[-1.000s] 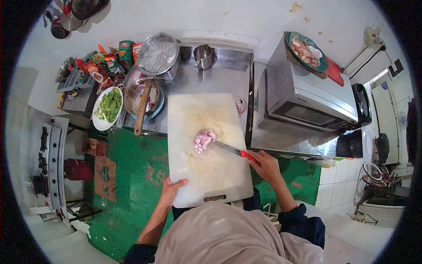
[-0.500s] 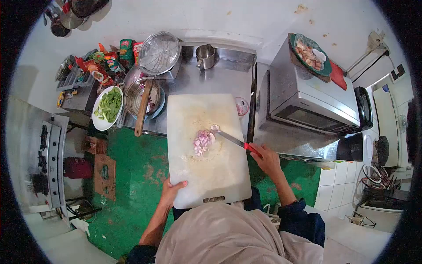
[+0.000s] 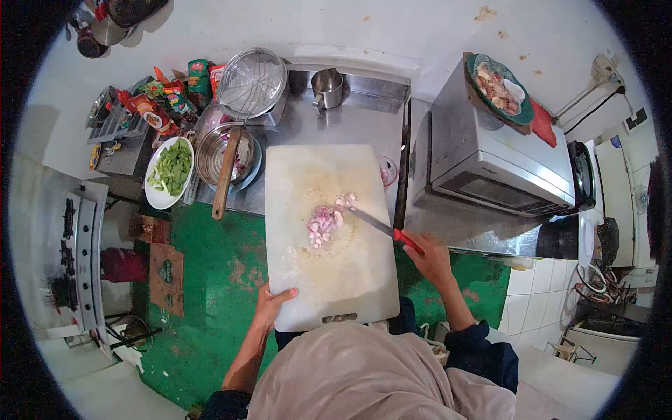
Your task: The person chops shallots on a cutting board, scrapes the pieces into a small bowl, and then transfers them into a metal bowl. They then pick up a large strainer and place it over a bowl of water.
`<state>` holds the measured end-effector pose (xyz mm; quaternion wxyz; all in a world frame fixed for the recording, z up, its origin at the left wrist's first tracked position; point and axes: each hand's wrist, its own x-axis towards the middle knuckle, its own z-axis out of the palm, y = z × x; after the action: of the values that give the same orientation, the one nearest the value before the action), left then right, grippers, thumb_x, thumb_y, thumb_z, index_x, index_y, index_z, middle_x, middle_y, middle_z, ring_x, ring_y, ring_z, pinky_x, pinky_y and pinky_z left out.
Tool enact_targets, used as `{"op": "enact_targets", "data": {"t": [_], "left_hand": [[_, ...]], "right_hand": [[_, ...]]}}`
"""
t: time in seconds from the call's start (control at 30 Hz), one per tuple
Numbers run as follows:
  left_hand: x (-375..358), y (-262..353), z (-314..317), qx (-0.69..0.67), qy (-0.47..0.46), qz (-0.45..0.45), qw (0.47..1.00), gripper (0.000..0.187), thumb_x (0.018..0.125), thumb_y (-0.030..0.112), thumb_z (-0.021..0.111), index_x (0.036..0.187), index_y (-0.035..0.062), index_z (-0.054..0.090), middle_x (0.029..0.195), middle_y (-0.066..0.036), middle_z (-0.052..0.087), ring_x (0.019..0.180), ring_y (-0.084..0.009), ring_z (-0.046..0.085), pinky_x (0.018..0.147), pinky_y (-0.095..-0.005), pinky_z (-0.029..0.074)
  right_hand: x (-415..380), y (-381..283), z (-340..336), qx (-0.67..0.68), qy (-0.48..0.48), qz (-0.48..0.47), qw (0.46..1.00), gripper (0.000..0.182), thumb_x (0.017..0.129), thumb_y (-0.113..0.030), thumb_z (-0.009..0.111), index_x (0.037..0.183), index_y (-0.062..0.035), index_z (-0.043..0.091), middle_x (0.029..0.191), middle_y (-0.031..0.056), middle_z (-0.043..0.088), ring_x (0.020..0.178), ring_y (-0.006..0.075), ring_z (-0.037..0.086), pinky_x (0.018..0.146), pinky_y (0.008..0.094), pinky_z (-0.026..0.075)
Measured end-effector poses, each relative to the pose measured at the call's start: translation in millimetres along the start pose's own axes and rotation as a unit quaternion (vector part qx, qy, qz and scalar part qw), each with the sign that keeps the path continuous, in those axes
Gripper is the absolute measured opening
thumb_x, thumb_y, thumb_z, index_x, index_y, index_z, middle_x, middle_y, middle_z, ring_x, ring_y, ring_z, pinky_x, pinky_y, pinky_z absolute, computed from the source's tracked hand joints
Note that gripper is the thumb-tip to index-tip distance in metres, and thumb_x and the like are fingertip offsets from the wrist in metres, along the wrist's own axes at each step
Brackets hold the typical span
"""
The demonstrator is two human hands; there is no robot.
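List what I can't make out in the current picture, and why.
All in the head view:
- Left hand: most fingers, hidden by the cutting board.
- Small round container: its left part, also behind the board.
- Dark pan, upper left: cut off by the top edge.
- Red packet: fine print, too small.

one camera on the person's head, looking forward and down, high over the cutting board (image 3: 336, 280), turned toward the counter (image 3: 357, 126), seeing wide around the kitchen, no second view
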<state>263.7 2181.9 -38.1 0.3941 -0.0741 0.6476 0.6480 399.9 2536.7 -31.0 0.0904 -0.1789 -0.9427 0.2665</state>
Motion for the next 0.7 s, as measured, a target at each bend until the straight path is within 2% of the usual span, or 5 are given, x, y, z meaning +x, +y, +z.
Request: {"op": "enact_targets", "data": {"t": [0.1,0.2,0.3,0.43,0.7], "left_hand": [[0.2,4.4,1.5,0.008,0.000,0.004,1.000,0.039,0.074,0.002,0.069,0.112,-0.0002,0.057,0.101,-0.010,0.065,0.086,-0.0179,0.063,0.077,-0.0333,0.051],[0.8,10.7,5.4,0.011,0.008,0.008,1.000,0.039,0.075,0.001,0.068,0.112,-0.0004,0.057,0.101,-0.009,0.065,0.086,-0.0177,0.063,0.077,-0.0333,0.051],[3.3,9.9,10.6,-0.009,0.012,0.017,1.000,0.039,0.075,0.002,0.068,0.112,-0.0011,0.056,0.101,-0.010,0.064,0.087,-0.0177,0.063,0.077,-0.0336,0.051],[6.3,6.2,13.2,0.001,0.010,0.011,1.000,0.039,0.075,0.003,0.068,0.112,-0.0016,0.056,0.101,-0.010,0.064,0.086,-0.0181,0.063,0.077,-0.0339,0.051],[6.8,7.9,26.1,-0.011,0.025,0.008,1.000,0.038,0.074,0.008,0.072,0.109,-0.0007,0.059,0.098,-0.010,0.065,0.084,-0.0179,0.063,0.075,-0.0332,0.051]], "right_hand": [[-9.6,-10.7,-11.1,0.008,-0.046,0.043,0.998,0.035,0.084,-0.030,0.061,0.117,-0.0204,0.060,0.081,0.0093,0.058,0.070,0.0290,0.061,0.061,0.0396,0.050],[-18.7,-26.7,-16.1,0.077,-0.060,0.032,0.995,0.035,0.085,-0.029,0.059,0.119,-0.0213,0.059,0.082,0.0097,0.058,0.071,0.0293,0.061,0.063,0.0404,0.050],[-26.3,-45.4,-9.8,0.067,-0.125,-0.020,0.990,0.038,0.087,-0.028,0.057,0.124,-0.0206,0.054,0.082,0.0106,0.058,0.072,0.0297,0.061,0.062,0.0407,0.051],[-30.2,-67.0,4.5,0.033,-0.156,-0.072,0.985,0.043,0.088,-0.026,0.056,0.129,-0.0185,0.047,0.081,0.0108,0.058,0.070,0.0303,0.061,0.056,0.0408,0.050],[-9.5,-61.7,11.4,0.026,-0.101,-0.039,0.994,0.037,0.088,-0.025,0.055,0.124,-0.0170,0.052,0.079,0.0110,0.056,0.066,0.0313,0.059,0.055,0.0411,0.049]]}}
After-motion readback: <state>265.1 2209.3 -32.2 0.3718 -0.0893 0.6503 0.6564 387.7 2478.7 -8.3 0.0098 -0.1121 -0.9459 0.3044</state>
